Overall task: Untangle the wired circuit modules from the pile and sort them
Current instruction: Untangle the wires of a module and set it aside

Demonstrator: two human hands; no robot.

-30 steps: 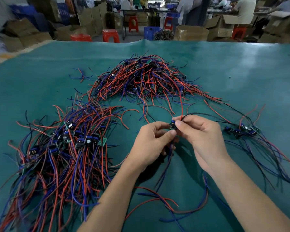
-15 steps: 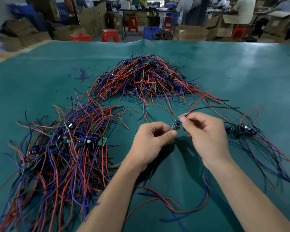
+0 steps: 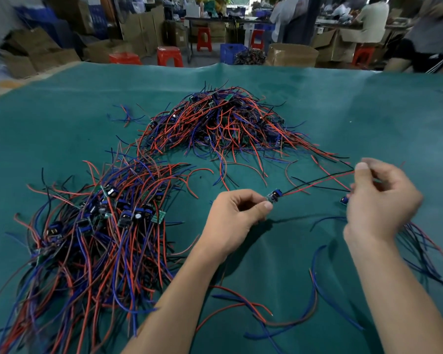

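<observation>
Red and black leads: two wires [image 3: 320, 182] run taut from the held module toward the right hand, drawn out in a near-straight line above the cloth.
Left fingers: left hand [image 3: 234, 221] curled, thumb and forefinger [image 3: 266, 206] pinched on the held module [image 3: 274, 195], a small green board with a blue part, lifted just above the cloth.
Right fingers: right hand [image 3: 380, 203] curled; the leads run to the thumb tip [image 3: 362, 166], blur prevents confirming contact, but the grip reads as a pinch on the wire ends.
Change noted: a second ago both hands met at the module, right fingers at the board itself; the right hand has since travelled out to the right along the leads, and the wires now stand extended instead of looped.
Meaning for task: judged, this module is freed from the tangle and its leads straightened, so it is ready to be laid down with a sorted group.
Near right hand: another module [image 3: 343, 200] lies on the cloth just beside it, with loose blue wires trailing behind the wrist.
Sorted bundle: combed group [image 3: 108, 226] lies left of the hands, boards clustered, wires roughly parallel.
Unsorted pile: tangled heap [image 3: 220, 123] sits beyond the hands, well apart, much still to do.
Surface: green cloth [image 3: 368, 111] covers the table.
</observation>
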